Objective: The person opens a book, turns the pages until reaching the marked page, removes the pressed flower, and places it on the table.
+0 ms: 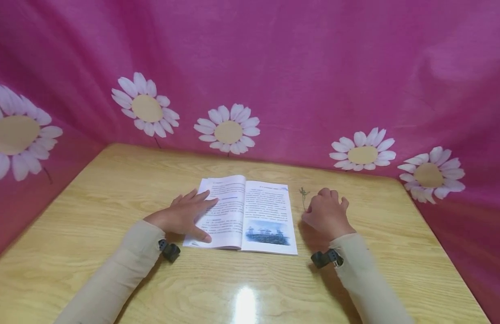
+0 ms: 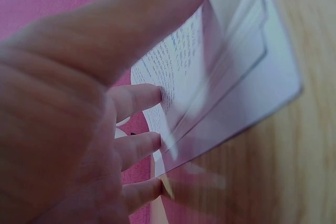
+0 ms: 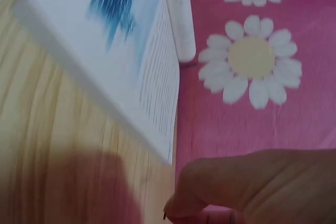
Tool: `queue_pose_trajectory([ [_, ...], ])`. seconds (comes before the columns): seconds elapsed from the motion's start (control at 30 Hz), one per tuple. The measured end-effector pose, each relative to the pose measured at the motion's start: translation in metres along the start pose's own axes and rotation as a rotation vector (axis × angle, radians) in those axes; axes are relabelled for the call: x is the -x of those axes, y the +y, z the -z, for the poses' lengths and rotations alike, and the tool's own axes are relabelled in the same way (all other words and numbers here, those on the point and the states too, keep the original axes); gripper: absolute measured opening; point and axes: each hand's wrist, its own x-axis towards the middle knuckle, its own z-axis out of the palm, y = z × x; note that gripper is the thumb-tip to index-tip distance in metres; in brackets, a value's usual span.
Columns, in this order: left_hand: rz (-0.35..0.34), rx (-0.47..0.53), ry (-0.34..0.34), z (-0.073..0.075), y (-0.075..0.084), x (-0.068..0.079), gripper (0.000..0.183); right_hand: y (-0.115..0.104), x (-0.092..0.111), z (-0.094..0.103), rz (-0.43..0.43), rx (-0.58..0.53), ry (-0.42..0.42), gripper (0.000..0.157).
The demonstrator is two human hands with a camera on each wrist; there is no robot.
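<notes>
An open book (image 1: 270, 204) lies on the table, printed text on both pages and a bluish picture low on the right one. My left hand (image 1: 181, 217) is spread over the outer edge of the left page, thumb near the lower corner. From the left wrist view, its fingertips lie along the book (image 2: 247, 93), whose layered page edges show. To the right of the book, my right hand (image 1: 326, 215) pinches the stem of a small, thin plant sprig (image 1: 304, 194) between thumb and fingers. The sprig's leafy top points away from me; only a dark tip shows in the right wrist view.
The wooden table (image 1: 250, 279) carries a bright light reflection near its front. A magenta curtain (image 1: 290, 67) printed with white daisies hangs behind and along both sides. Dark wrist-worn devices (image 1: 168, 251) sit at the cuffs of both beige sleeves.
</notes>
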Motion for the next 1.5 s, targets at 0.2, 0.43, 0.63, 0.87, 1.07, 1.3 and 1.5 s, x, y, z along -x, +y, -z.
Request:
queue_pose_trajectory([
  [0.2,0.004,0.01,0.005,0.001,0.001,0.002,0.106,0.026,0.001,0.004,-0.056,-0.017,-0.008,0.02],
  [0.43,0.003,-0.006,0.008,-0.001,0.001,0.001,0.106,0.055,0.004,0.005,-0.128,-0.017,-0.024,0.017],
  [0.63,0.007,0.007,0.014,-0.003,0.0,0.001,0.107,0.064,0.004,0.003,-0.151,-0.015,-0.037,0.017],
  [0.87,0.004,0.011,0.02,-0.003,0.001,0.002,0.106,0.064,0.003,0.003,-0.163,-0.011,-0.036,0.018],
  [1.07,0.0,0.007,0.017,-0.002,0.001,0.001,0.106,0.065,0.003,0.005,-0.169,-0.016,-0.049,0.019],
  [1.3,-0.005,0.009,0.014,-0.001,0.001,0.001,0.107,0.065,0.002,0.004,-0.172,-0.01,-0.051,0.02],
  [1.5,-0.013,0.013,0.014,-0.001,0.001,0.001,0.106,0.062,0.002,0.002,-0.166,-0.007,-0.048,0.025],
])
